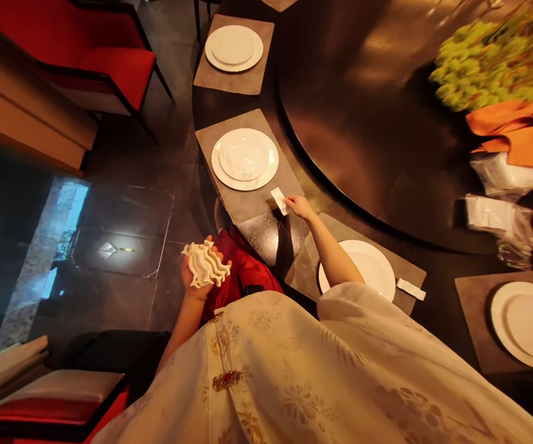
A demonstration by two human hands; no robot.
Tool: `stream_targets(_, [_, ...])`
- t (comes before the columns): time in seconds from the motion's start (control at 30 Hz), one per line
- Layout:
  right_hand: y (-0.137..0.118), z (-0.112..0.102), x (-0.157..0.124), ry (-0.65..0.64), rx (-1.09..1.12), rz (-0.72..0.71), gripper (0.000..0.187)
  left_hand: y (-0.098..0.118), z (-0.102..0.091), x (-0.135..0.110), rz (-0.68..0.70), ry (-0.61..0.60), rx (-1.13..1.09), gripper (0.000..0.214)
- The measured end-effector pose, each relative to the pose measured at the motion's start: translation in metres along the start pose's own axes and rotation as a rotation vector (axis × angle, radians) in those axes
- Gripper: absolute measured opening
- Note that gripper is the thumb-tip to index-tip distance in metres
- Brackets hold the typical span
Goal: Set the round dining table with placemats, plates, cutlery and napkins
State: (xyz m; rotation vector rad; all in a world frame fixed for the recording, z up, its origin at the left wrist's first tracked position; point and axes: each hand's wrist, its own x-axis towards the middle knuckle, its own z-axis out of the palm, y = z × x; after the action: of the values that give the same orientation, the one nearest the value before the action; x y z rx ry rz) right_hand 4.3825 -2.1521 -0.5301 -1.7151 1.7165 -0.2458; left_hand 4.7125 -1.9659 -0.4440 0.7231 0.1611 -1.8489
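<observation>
Head view: the left hand [193, 273] is cradling a ruffled white folded napkin [205, 264], while the right hand [300, 207], well apart, is pinching a white wrapped packet [279, 201], its print too small to read, over a grey placemat [252, 206] beside a white plate [245, 159].

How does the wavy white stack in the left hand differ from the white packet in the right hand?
The wavy white stack is ridged and bulky, while the white packet is flat and slim. The stack rests on the upturned palm of the left hand over the dark floor; the packet is pinched in the right hand over the placemat. Both are white.
</observation>
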Motion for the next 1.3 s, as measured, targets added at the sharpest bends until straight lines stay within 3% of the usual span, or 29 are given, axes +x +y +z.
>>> stream_targets(0.07, [0.022,0.007,0.034,-0.040,-0.024,0.086,0.033,0.027,0.001,0.016,0.014,0.015,0.011,0.050])
stream_targets(0.17, [0.036,0.009,0.061,-0.104,0.007,0.171,0.032,0.067,0.011,0.045,0.031,0.013,0.027,0.047])
stream_targets(0.3, [0.045,0.008,0.072,-0.221,0.117,0.202,0.037,0.114,0.035,0.087,-0.017,-0.027,0.085,0.045])
stream_targets(0.4, [0.053,0.010,0.071,-0.217,0.172,0.199,0.041,0.136,0.052,0.116,-0.037,-0.037,0.163,0.043])
stream_targets(0.6, [0.056,0.016,0.070,-0.160,0.260,0.286,0.046,0.151,0.071,0.154,-0.132,-0.091,0.208,0.051])
stream_targets(0.83, [0.048,0.016,0.066,-0.083,0.337,0.372,0.044,0.153,0.085,0.178,-0.253,-0.122,0.236,0.052])
stream_targets(0.93, [0.038,0.010,0.060,0.049,0.337,0.430,0.040,0.155,0.092,0.185,-0.255,-0.100,0.302,0.053])
stream_targets(1.03, [-0.002,-0.005,0.063,0.313,0.301,0.448,0.040,0.160,0.103,0.195,-0.279,-0.081,0.306,0.054])
stream_targets(1.13, [-0.086,-0.025,0.079,0.435,0.339,0.260,0.039,0.171,0.118,0.213,-0.302,-0.073,0.261,0.052])
stream_targets(1.2, [-0.156,-0.033,0.092,0.348,0.412,0.069,0.037,0.181,0.127,0.228,-0.301,-0.076,0.237,0.051])
stream_targets(1.3, [-0.249,-0.033,0.121,0.106,0.393,-0.181,0.031,0.202,0.136,0.257,-0.275,-0.074,0.239,0.051])
